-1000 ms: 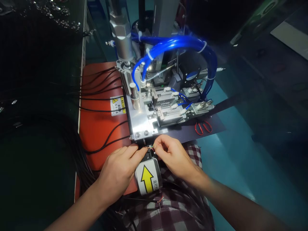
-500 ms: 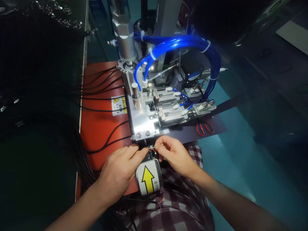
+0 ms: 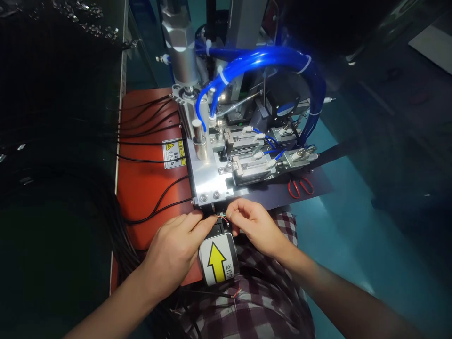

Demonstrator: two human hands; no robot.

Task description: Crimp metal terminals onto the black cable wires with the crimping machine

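Note:
Thin coloured wires [image 3: 221,215] stretch between my two hands at the front edge of the machine. My left hand [image 3: 176,242] is closed, thumb and forefinger pinching the wires from the left. From the other side, my right hand [image 3: 249,219] pinches the wire ends; its fingertips partly hide them. Just below the wires sits a small dark fixture, above a white label with a yellow arrow [image 3: 217,263]. Over my hands is the machine's metal plate [image 3: 206,181]. A stripped cable end [image 3: 236,294] with thin bare strands lies lower down, by the checked cloth.
Black cables run across the orange board [image 3: 151,188] on the left. Blue air tubes [image 3: 264,59] arch over the small pneumatic cylinders [image 3: 250,169]. Red-handled scissors [image 3: 300,187] lie on the dark plate at right. A checked cloth [image 3: 261,301] covers my lap.
Both hands keep their pinch on the wires and have hardly moved. The whole view has shifted very slightly.

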